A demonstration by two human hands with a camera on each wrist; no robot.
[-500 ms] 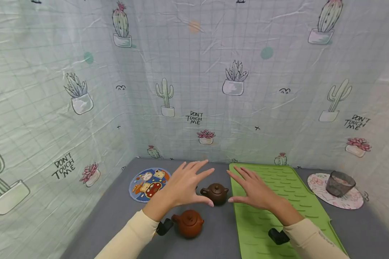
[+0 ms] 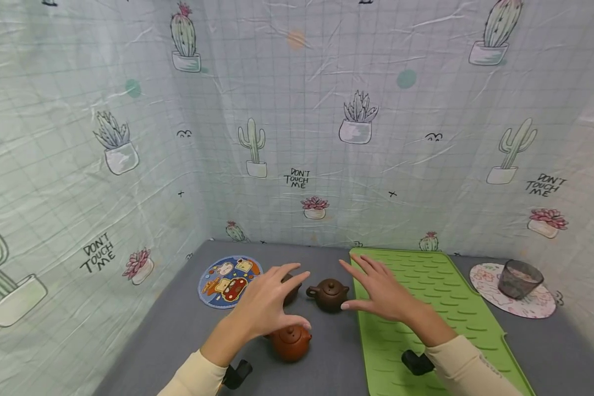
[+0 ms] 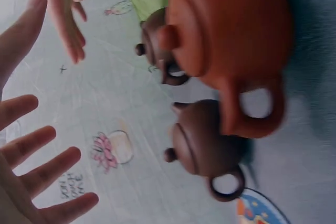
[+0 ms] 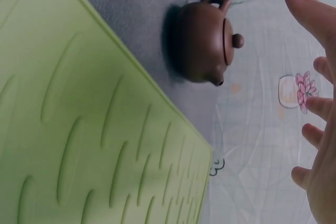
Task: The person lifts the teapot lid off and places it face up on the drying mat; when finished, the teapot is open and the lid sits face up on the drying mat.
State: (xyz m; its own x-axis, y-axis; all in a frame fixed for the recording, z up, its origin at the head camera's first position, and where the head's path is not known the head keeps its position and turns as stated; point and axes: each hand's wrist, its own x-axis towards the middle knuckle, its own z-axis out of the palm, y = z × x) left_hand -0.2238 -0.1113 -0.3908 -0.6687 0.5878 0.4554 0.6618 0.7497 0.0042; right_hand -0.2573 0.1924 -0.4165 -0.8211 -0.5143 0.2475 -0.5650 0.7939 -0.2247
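Grey worktop (image 2: 168,341). On it, lime-green ribbed rectangular mat (image 2: 455,297). Round pink-and-white floral placemat (image 2: 524,308) right of mat; round blue cartoon placemat (image 2: 225,281) well left of it. Left hand (image 2: 267,300) raised left of mat, right hand (image 2: 382,289) above mat's left side; each grip wide, fingers spread, holding nothing. Round orange-brown teapot (image 2: 290,344) left of mat; dark-brown teapot (image 2: 331,297) just beside mat's left edge; second dark-brown teapot (image 2: 291,294) further left, partly hidden. Smoky translucent cup (image 2: 520,283) right of mat, on floral placemat.

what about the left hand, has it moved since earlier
Yes: in the head view, the left hand shifted down and left, now overlapping the still orange teapot.
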